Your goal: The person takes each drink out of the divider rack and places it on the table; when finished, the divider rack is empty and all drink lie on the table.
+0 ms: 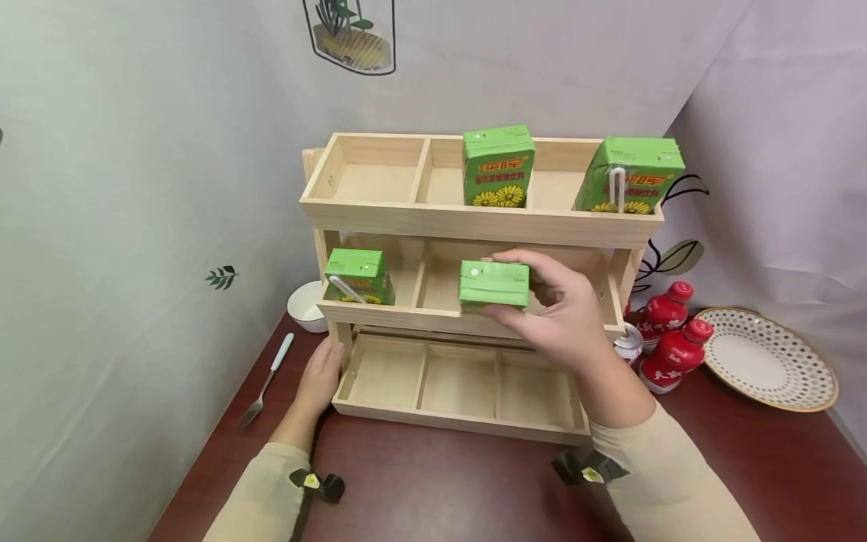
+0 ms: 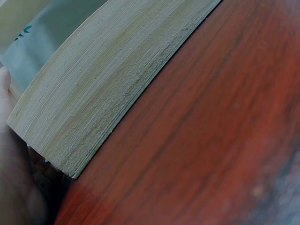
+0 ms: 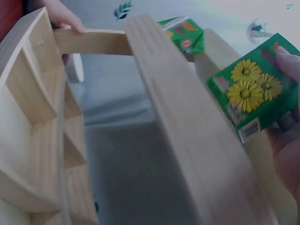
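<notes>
A three-tier wooden rack (image 1: 484, 222) with divided compartments stands on the table. My right hand (image 1: 565, 312) holds a green drink carton (image 1: 494, 284) between thumb and fingers, above the middle tier's centre compartment; yellow flowers show on the carton (image 3: 253, 89) in the right wrist view. At the rack's lower left, my left hand (image 1: 320, 380) grips the side post, with fingers on both sides of it in the right wrist view. Another green carton (image 1: 359, 277) sits in the middle tier's left compartment. The top tier bears a carton (image 1: 499, 169) in its centre and a tilted carton (image 1: 633, 177) at right.
Left of the rack are a white bowl (image 1: 308, 309) and a fork (image 1: 267, 382). To the right stand red bottles (image 1: 673, 355), a can (image 1: 629, 342) and a dotted oval plate (image 1: 765, 357). A cloth wall (image 1: 569, 68) rises behind the rack.
</notes>
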`<state>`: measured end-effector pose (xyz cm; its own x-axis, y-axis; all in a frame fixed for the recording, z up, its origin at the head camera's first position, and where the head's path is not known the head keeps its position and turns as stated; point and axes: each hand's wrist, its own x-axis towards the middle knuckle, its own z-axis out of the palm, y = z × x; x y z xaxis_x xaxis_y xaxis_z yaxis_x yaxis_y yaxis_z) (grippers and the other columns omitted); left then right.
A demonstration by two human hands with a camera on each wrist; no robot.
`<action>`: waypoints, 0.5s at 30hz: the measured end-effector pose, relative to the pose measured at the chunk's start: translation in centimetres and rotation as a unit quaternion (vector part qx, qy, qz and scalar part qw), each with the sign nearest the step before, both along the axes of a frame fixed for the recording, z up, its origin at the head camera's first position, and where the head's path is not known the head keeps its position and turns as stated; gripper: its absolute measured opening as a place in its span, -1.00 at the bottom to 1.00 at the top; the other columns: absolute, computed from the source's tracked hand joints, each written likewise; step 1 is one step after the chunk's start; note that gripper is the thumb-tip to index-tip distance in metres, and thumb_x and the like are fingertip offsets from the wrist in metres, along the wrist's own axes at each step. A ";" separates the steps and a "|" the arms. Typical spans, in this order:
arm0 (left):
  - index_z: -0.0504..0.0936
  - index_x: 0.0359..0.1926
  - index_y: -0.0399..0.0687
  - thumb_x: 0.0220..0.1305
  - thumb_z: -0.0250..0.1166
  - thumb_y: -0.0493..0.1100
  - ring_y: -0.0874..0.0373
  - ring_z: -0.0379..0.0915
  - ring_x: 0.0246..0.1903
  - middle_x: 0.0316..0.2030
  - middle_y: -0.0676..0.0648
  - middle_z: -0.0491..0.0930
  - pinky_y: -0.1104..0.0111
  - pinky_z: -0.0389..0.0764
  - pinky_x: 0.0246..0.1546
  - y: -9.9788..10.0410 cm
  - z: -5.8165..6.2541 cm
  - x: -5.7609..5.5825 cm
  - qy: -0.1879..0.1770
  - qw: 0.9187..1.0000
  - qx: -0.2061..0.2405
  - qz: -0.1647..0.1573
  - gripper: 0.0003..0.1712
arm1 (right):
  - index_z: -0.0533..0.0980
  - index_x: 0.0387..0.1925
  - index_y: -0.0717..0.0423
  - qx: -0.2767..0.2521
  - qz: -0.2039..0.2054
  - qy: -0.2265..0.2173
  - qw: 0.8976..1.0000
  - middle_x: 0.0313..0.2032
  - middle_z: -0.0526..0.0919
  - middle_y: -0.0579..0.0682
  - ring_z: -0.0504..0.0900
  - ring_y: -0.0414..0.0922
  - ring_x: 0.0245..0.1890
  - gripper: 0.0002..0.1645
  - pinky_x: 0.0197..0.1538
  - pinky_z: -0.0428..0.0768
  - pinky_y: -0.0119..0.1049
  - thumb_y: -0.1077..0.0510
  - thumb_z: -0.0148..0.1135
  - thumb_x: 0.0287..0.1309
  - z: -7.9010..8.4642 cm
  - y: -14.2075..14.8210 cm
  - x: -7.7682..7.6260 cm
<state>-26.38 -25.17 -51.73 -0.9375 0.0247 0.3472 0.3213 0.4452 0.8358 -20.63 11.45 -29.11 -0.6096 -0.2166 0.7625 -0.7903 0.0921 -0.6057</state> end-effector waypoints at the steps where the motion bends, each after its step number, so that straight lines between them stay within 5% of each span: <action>1: 0.38 0.31 -0.22 0.54 -0.12 -0.01 -0.09 0.30 0.18 0.22 -0.28 0.39 0.01 0.27 0.18 0.0 0.0 0.0 0.001 1.000 0.002 0.001 -0.48 | 0.53 -0.02 0.41 -0.004 -0.004 -0.006 1.000 -0.17 0.68 0.22 0.65 -0.13 -0.24 -0.32 -0.17 0.61 -0.33 0.63 0.46 -0.35 0.1 0.1 0.2; 7: 0.39 0.31 -0.21 0.54 -0.12 -0.04 -0.08 0.31 0.16 0.21 -0.27 0.41 -0.01 0.28 0.17 -0.1 -0.2 -0.2 0.008 1.000 0.004 0.002 -0.50 | 0.55 0.06 0.26 -0.024 0.015 -0.042 0.999 -0.17 0.68 0.16 0.65 -0.05 -0.28 -0.26 -0.22 0.63 -0.29 0.61 0.45 -0.30 0.1 1.1 1.4; 15: 0.39 0.30 -0.21 0.54 -0.14 -0.02 -0.09 0.30 0.18 0.22 -0.27 0.40 0.00 0.26 0.19 0.0 -0.3 -0.2 0.007 1.000 -0.006 0.006 -0.50 | 0.50 0.05 0.42 -0.045 0.056 -0.075 0.995 -0.19 0.67 0.20 0.65 -0.05 -0.33 -0.25 -0.31 0.64 -0.31 0.67 0.41 -0.35 -1.6 3.2 4.1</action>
